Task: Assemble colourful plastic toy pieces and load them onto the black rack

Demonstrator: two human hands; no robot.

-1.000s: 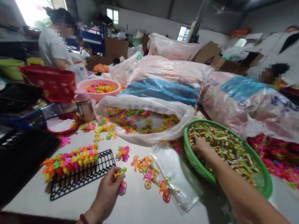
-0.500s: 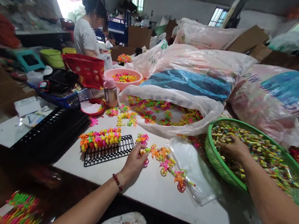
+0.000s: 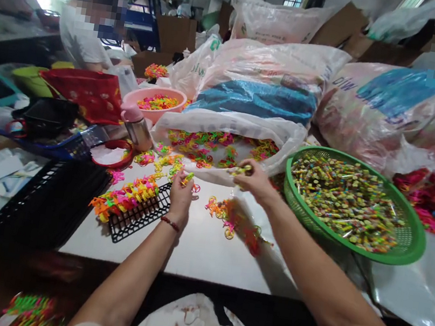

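Note:
My left hand, with a red bead bracelet, pinches a small yellow-green plastic toy beside the black grid rack. Bright toy figures with wheels stand in rows along that rack. Above the white table, my right hand is closed around small clear tubes with coloured contents; their number is hard to make out. Similar tubes fill the green basket on the right. Between my forearms lie loose wheeled toys, partly blurred.
An open white sack of toys lies behind my hands. Black racks are stacked at left, near a red dish and a metal flask. Farther back are a pink basin, large stuffed sacks and another person.
My right hand has come out of the green basket and moved left, carrying tubes. My left hand has shifted closer to the rack with its toy. The camera view has moved as well.

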